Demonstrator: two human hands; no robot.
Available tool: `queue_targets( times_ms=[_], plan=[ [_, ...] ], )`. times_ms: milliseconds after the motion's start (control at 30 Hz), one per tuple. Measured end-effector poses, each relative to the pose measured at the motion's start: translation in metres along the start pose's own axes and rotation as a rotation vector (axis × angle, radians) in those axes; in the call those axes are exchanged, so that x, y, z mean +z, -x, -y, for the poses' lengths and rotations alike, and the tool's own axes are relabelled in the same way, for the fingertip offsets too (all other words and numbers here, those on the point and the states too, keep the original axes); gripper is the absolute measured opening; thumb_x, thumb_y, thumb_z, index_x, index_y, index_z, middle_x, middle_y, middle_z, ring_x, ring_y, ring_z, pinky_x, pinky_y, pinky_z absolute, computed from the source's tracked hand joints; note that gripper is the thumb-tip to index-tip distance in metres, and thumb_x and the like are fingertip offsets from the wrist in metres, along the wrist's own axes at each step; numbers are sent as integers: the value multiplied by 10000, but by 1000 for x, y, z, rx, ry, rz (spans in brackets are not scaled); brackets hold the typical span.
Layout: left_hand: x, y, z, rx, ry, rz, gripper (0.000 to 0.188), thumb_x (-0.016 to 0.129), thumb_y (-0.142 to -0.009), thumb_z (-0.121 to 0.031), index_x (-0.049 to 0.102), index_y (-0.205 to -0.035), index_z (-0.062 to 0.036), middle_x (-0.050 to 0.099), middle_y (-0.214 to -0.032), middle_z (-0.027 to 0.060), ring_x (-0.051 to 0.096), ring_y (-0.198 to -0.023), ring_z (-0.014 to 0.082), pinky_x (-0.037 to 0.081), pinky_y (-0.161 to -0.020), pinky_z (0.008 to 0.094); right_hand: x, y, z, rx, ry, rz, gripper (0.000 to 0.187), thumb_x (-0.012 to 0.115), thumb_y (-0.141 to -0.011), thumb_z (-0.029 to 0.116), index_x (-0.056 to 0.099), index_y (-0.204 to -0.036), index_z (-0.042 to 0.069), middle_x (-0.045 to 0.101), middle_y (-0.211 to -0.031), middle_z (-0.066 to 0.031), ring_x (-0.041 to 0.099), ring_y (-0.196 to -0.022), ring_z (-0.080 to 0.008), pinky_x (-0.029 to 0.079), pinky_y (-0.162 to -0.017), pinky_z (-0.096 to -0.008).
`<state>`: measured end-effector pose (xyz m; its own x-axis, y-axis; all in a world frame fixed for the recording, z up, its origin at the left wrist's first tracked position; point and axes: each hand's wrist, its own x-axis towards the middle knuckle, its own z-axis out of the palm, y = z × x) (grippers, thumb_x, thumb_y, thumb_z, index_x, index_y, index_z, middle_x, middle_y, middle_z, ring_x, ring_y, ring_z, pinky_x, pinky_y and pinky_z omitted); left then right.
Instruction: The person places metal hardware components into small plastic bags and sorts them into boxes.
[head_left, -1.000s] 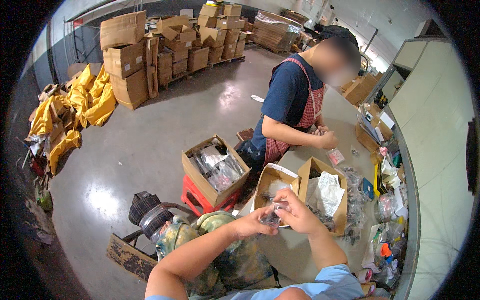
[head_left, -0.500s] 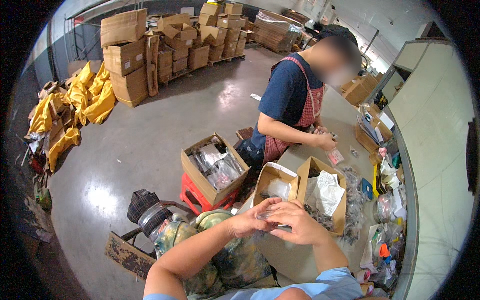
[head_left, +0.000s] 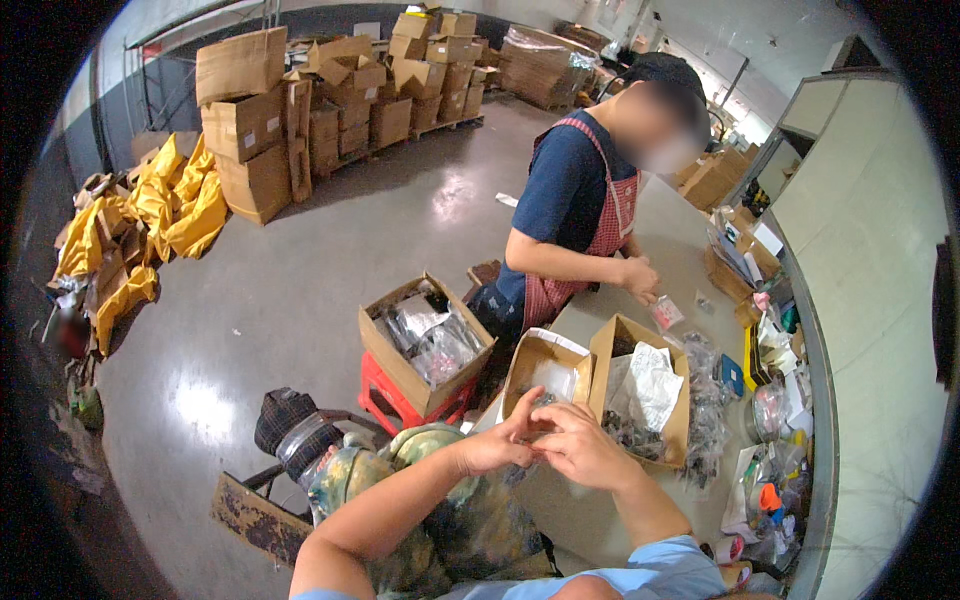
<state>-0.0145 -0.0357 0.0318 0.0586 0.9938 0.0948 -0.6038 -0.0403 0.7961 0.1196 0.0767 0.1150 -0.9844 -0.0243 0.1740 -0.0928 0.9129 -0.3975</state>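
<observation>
Small clear plastic packet (head_left: 537, 432), barely visible between your two hands, sits pinched at the near edge of the grey table (head_left: 600, 520), just in front of the open cardboard box with a white liner (head_left: 545, 372). Your left hand (head_left: 492, 447) and right hand (head_left: 580, 447) meet at the fingertips; the fingers of both are closed on the packet, though its contents are too small to tell.

Handling judgement: the packet looks light, thin and limp, with a slick film surface. Take hold of it at its edge or corner with thumb and forefinger; a flat pinch is likely to slide.

Just beside the lined box stands a second open cardboard box holding crumpled white film and dark small parts (head_left: 640, 400). Loose clear bags (head_left: 705, 420) lie to the right of it on the table, with mixed small items near the table's far right rim.

To your left, below the table, an open cardboard box of silvery bagged parts (head_left: 425, 345) rests on a red plastic stool (head_left: 400, 400).

Across the table a co-worker in a dark blue shirt and red checked apron (head_left: 580, 220) has both hands at the table edge. Stacked cardboard cartons (head_left: 260, 120) and yellow sacks (head_left: 170, 205) stand well apart on the floor.
</observation>
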Motion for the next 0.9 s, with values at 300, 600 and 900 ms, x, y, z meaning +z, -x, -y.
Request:
queue_targets(
  times_ms=[300, 600, 900],
  plan=[
    [-10, -9, 7, 216, -429, -329, 215, 583, -897, -118, 595, -1065, 17, 628, -963, 41, 562, -890, 99, 460, -813, 256, 18, 11, -13, 266, -285, -384, 138, 686, -772, 73, 652, -875, -14, 651, -932, -150, 642, -838, -265, 508, -747, -324],
    [1, -8, 15, 367, -533, -524, 183, 506, -931, -88, 624, -983, 41, 648, -901, 52, 570, -810, 101, 474, -735, 248, 43, 11, -19, 280, -236, -514, 183, 758, -698, 90, 664, -821, -7, 606, -1002, -114, 626, -739, -193, 510, -632, -284],
    [14, -7, 11, 569, -407, -601, 127, 511, -922, -74, 588, -917, 26, 614, -820, 52, 559, -733, 99, 464, -659, 246, 44, 15, -11, 262, -235, -300, 253, 700, -701, 51, 634, -939, -5, 541, -1064, -156, 600, -887, -302, 498, -755, -367]
  ],
)
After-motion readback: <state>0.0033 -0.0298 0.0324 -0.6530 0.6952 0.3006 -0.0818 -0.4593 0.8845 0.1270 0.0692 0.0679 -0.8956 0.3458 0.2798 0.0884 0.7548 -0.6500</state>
